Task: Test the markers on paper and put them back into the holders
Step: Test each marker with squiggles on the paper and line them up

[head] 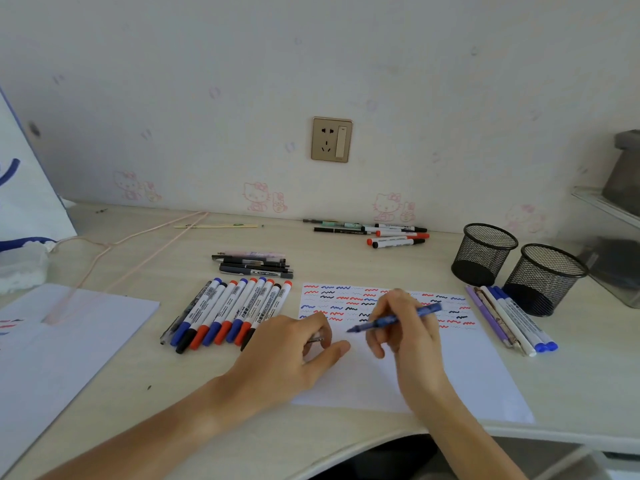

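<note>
- Left hand (294, 344) nearest, resting on the surface (194, 403) at the paper's left edge; fingers curled, grip narrow, pinching a small dark piece with a metal clip – looks like a cap (316, 339), can't confirm.
- Right hand (401, 327) over the paper (467, 368); grip closed around a blue pen (398, 318), tip pointing left and down, just above or on the blank part of the sheet, can't tell which.
- Paper's far half is covered in rows of red, blue and black squiggles; near half is blank.
- Row of markers (230, 311) left of the paper, side by side, blue, red and black caps. Barrels read "WHITEBOARD"; the rest is too small.
- Dark pens (254, 265) stacked behind that row; label unreadable.
- More markers (384, 233) near the wall.
- Two black mesh holders (485, 252) (545, 278) at right, touching or nearly so; no pens visible inside.
- Blue, white and purple pens (512, 320) lie between the paper and the near holder.
- Second sheet (69, 341) far left with a few marks.
- Wall socket (331, 139) above; pink cat stickers along the wall base.
</note>
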